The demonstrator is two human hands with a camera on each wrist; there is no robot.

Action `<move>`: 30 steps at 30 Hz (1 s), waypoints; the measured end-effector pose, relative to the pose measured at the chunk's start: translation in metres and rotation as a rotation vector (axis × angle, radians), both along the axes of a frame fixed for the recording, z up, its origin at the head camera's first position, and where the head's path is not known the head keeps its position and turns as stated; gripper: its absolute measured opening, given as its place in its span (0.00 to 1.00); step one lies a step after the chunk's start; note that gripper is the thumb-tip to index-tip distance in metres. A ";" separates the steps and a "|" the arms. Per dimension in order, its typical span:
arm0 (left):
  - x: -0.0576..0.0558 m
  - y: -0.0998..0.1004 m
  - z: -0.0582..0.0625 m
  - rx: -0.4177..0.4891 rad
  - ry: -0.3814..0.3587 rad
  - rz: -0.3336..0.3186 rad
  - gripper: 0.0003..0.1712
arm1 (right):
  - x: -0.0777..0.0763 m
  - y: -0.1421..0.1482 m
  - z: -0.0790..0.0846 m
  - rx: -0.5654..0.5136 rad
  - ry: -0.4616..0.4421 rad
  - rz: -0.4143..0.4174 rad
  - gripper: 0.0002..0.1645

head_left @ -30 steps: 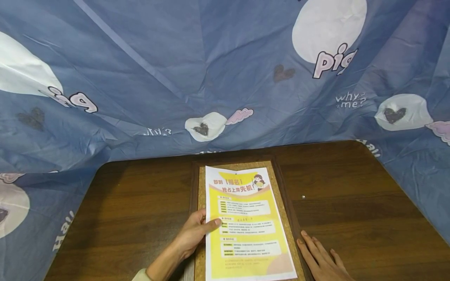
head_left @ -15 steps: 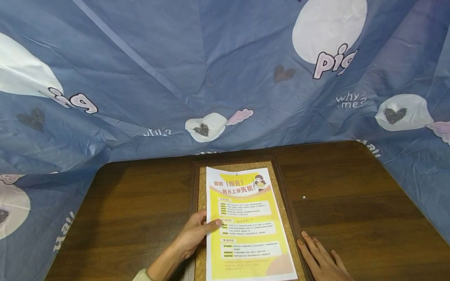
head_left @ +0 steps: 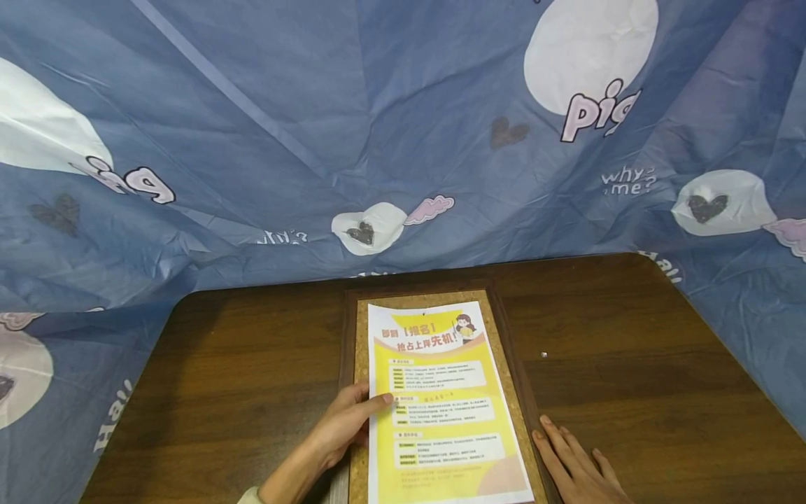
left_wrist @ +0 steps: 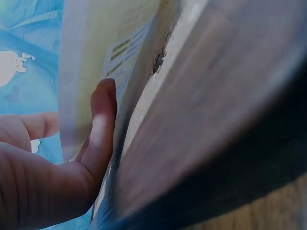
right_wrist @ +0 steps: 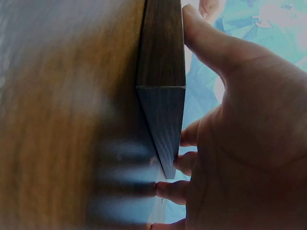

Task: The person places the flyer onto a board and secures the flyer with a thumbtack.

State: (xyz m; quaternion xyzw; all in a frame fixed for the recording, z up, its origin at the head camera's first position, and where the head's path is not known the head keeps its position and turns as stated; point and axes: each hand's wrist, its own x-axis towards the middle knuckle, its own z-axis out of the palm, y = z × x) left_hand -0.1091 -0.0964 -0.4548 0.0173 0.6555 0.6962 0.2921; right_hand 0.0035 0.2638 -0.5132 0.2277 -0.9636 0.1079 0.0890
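Note:
A yellow-and-white printed poster (head_left: pixel 447 413) lies over a corkboard (head_left: pixel 362 350) with a dark wooden frame (head_left: pixel 513 364). A small dark spot marks the poster's top middle. My left hand (head_left: pixel 343 423) pinches the poster's left edge, thumb on the printed face and the other fingers behind it. In the left wrist view the poster (left_wrist: pixel 86 57) stands slightly off the board beside a finger (left_wrist: pixel 101 120). At the board's right side my right hand (head_left: pixel 573 462) rests with its fingers extended along the frame. The right wrist view shows its thumb (right_wrist: pixel 211 43) at the frame's edge.
The board lies on a dark brown wooden table (head_left: pixel 252 364) with rounded far corners. To the right of the board is a tiny shiny piece (head_left: pixel 544 355). A blue printed cloth (head_left: pixel 283 126) hangs behind the table and around its sides.
The poster's upper left part has shifted slightly down toward me, and its top edge bows less. The left hand keeps its pinch; the right hand has barely moved.

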 end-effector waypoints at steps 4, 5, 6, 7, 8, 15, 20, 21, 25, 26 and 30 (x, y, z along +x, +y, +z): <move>0.001 -0.004 0.001 -0.049 0.016 0.003 0.27 | 0.000 0.000 0.000 -0.003 -0.007 -0.002 0.72; 0.001 -0.006 0.002 -0.058 0.018 0.005 0.26 | 0.000 0.000 0.001 -0.004 -0.009 -0.003 0.72; 0.002 -0.007 0.003 -0.066 0.016 0.010 0.25 | 0.000 0.000 0.001 -0.004 -0.012 -0.003 0.72; 0.002 -0.008 0.004 -0.073 0.013 0.016 0.24 | 0.000 0.001 0.001 -0.004 -0.016 -0.003 0.72; 0.002 -0.009 0.005 -0.081 0.010 0.024 0.23 | -0.001 0.001 0.001 -0.004 -0.019 -0.003 0.72; 0.006 -0.015 0.005 -0.079 -0.012 0.049 0.19 | 0.000 0.001 0.001 -0.001 -0.014 -0.001 0.72; 0.008 -0.022 0.003 -0.064 -0.011 0.050 0.20 | -0.001 0.001 0.000 0.006 -0.004 0.001 0.72; 0.008 -0.023 0.003 -0.062 -0.012 0.051 0.20 | -0.001 0.001 0.000 0.006 -0.003 0.002 0.72; 0.007 -0.025 0.003 -0.054 -0.007 0.046 0.20 | -0.001 0.001 0.000 0.010 -0.008 -0.003 0.72; 0.007 -0.025 0.004 -0.054 -0.005 0.046 0.20 | -0.001 0.001 0.000 0.010 -0.004 -0.002 0.72; 0.006 -0.024 0.004 -0.058 0.005 0.049 0.22 | -0.001 0.001 0.000 0.016 0.012 0.014 0.73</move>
